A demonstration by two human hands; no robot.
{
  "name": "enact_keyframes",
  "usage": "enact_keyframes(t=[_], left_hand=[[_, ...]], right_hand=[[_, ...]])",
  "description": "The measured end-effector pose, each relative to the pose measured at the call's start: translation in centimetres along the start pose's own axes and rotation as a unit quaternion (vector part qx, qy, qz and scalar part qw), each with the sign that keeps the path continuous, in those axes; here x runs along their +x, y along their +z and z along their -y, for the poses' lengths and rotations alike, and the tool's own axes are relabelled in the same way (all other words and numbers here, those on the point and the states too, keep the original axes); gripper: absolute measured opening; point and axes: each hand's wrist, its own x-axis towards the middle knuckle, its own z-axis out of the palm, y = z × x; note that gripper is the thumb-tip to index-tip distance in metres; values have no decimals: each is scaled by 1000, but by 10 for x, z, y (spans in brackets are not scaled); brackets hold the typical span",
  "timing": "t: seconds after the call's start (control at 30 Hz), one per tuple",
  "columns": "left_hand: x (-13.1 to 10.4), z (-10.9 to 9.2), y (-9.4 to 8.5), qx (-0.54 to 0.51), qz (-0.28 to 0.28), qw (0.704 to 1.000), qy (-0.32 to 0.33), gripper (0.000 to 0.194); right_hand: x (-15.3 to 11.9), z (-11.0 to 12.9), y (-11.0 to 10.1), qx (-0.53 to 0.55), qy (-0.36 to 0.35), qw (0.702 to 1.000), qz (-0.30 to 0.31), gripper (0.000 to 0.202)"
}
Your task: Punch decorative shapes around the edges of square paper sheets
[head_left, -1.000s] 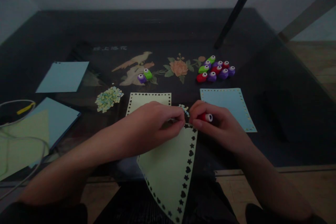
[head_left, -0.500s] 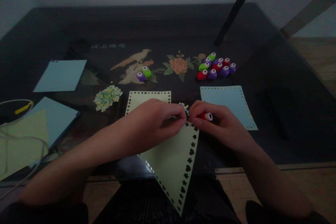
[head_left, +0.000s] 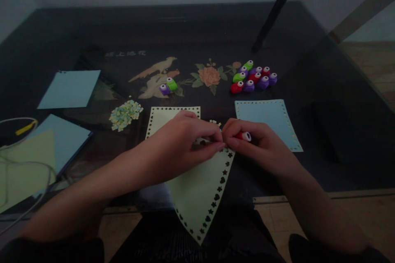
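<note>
My right hand (head_left: 256, 141) is closed around a red craft punch (head_left: 243, 136), most of it hidden by my fingers. Thumb and fingers of my left hand (head_left: 197, 135) pinch the upper edge of a pale yellow-green sheet (head_left: 194, 193) right beside the punch. Star, heart and flower holes run along this sheet's borders, and its near corner hangs over the table's front edge. Behind my left hand lies another pale sheet (head_left: 160, 117) with a punched border. A few paper bits (head_left: 215, 123) show just beyond my fingertips.
A blue sheet with a punched border (head_left: 262, 117) lies at right. Behind it several coloured punches (head_left: 254, 78) cluster; a purple punch (head_left: 164, 89) and a green punch (head_left: 172, 84) sit mid-table. Paper confetti (head_left: 126, 115), blue sheets (head_left: 70, 89) and a cable (head_left: 49, 172) are at left.
The pale sheet has shifted, its near corner swinging left and slightly up. My left fingertips have moved a little right, closer to the punch. My right hand has barely moved.
</note>
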Motion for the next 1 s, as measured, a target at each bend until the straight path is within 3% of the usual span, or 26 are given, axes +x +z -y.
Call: enact_keyframes(t=[1.0], left_hand=[[3,-1,7,-4,-47,999,7,12]], right_hand=[[-1,1,2,-28,-5,1000,-12,7]])
